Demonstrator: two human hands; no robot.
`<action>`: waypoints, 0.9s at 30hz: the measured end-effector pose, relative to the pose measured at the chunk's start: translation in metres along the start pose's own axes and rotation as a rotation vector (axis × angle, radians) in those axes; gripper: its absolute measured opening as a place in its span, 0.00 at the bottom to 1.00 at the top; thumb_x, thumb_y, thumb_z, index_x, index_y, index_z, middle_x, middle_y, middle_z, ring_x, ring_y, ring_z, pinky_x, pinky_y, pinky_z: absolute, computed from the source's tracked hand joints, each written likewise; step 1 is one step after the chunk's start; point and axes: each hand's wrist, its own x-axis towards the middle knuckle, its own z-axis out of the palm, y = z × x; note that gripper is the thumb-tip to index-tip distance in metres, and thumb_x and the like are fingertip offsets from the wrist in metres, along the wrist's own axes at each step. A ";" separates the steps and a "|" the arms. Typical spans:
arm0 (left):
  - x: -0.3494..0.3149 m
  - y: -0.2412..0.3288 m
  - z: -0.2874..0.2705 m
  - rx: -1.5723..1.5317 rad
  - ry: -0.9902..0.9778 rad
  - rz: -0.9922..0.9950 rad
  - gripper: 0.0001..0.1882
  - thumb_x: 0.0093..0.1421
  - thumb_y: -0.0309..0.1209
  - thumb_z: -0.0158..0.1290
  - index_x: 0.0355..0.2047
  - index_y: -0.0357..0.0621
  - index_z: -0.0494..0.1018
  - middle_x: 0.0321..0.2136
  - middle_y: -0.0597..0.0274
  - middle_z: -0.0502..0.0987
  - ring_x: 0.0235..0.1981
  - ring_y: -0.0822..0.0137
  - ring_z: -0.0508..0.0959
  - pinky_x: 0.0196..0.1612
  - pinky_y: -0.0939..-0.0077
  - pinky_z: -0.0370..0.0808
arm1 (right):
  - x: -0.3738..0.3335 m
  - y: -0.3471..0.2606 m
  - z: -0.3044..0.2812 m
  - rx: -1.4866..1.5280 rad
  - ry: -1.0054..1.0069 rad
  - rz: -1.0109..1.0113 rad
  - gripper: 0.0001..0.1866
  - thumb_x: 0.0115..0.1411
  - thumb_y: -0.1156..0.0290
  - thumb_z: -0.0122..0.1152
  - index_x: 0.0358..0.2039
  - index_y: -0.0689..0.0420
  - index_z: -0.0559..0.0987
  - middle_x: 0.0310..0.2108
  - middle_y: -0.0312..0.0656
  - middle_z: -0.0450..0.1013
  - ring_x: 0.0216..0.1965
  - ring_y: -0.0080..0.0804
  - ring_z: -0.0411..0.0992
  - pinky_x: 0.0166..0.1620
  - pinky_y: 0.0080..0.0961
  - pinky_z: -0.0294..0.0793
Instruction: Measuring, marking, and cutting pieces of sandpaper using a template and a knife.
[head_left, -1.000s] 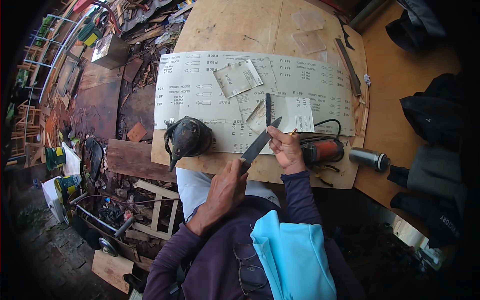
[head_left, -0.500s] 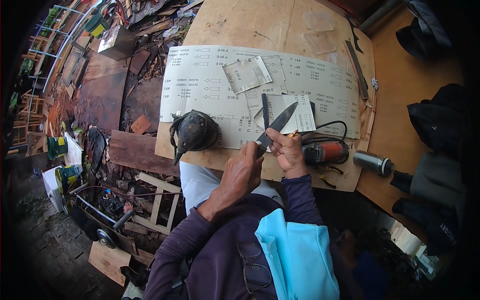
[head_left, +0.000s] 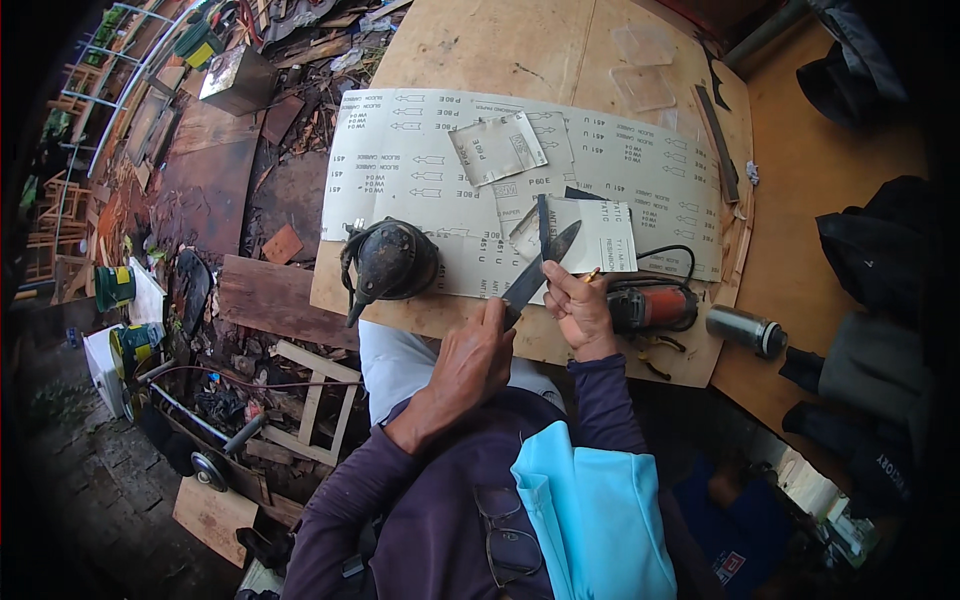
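My left hand [head_left: 466, 352] is closed round the handle of a knife [head_left: 530, 282], its dark blade pointing up and right. The blade lies across a small piece of sandpaper [head_left: 592, 230], pale backing up, with a narrow dark strip [head_left: 544, 222] along its left side. My right hand [head_left: 582, 312] is closed, thumb and fingers pinching the near edge of that piece beside the blade. A thin yellow pencil-like stick [head_left: 591, 274] pokes out between its fingers. Beneath lies a large sandpaper sheet [head_left: 385, 170], with another cut piece [head_left: 500, 148] farther up.
A dark, dusty power tool [head_left: 392, 262] stands left on the plywood table [head_left: 480, 55]. To the right are a red power tool [head_left: 655, 305] with a black cord, pliers [head_left: 660, 358] and a metal flask [head_left: 745, 330]. A long dark strip [head_left: 716, 145] lies at the far right.
The knife has drawn back toward me and left, its tip lower across the sandpaper piece. My left hand moved down slightly; my right hand and the piece shifted slightly right and nearer.
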 end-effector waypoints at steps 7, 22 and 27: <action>0.028 -0.003 0.007 -0.047 0.040 0.069 0.17 0.63 0.22 0.58 0.46 0.36 0.63 0.38 0.36 0.76 0.38 0.30 0.77 0.35 0.44 0.73 | -0.001 0.004 0.002 0.023 -0.012 0.003 0.11 0.61 0.81 0.71 0.32 0.53 0.76 0.20 0.26 0.68 0.13 0.14 0.56 0.18 0.20 0.54; 0.000 -0.003 -0.012 0.053 -0.024 0.019 0.15 0.64 0.26 0.57 0.45 0.38 0.62 0.38 0.38 0.74 0.35 0.31 0.77 0.34 0.40 0.73 | 0.005 0.006 0.002 0.207 -0.061 0.077 0.09 0.64 0.73 0.72 0.33 0.50 0.77 0.23 0.25 0.70 0.15 0.13 0.57 0.20 0.18 0.55; -0.002 -0.009 -0.003 0.040 -0.048 -0.005 0.17 0.63 0.24 0.57 0.48 0.36 0.64 0.40 0.37 0.75 0.38 0.32 0.77 0.35 0.43 0.73 | 0.006 0.011 0.005 0.085 0.010 0.061 0.08 0.65 0.72 0.70 0.36 0.50 0.77 0.24 0.26 0.71 0.15 0.14 0.58 0.20 0.18 0.57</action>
